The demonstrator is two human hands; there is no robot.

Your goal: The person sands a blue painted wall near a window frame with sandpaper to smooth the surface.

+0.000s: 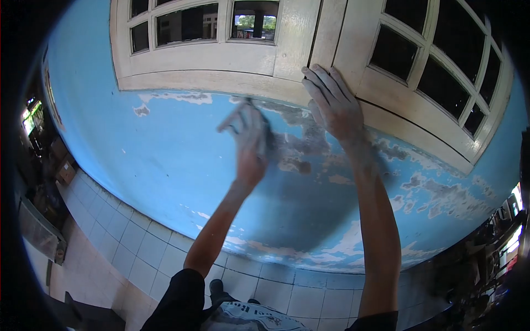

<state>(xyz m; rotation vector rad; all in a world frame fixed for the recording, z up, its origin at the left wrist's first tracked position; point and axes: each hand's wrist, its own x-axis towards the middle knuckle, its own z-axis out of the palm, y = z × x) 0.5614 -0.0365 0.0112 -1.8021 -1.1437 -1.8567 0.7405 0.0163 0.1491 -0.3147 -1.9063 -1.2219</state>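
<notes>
My left hand (249, 129) is on the blue wall (165, 143) below the window frame, blurred by motion, with dust on its fingers. Something dark shows at its fingertips and right edge; what it holds, if anything, is too smeared to make out. My right hand (335, 105) lies flat with fingers stretched on the lower part of the cream window frame (210, 80), holding nothing. Around both hands the blue paint is peeled, leaving grey and white patches (309, 138).
Pale floor tiles (132, 237) run along the wall's foot, with my shoe (217, 287) on them. A cardboard box (66, 172) and dark furniture (41, 229) stand at the left. Cluttered shelves (497, 248) are at the far right.
</notes>
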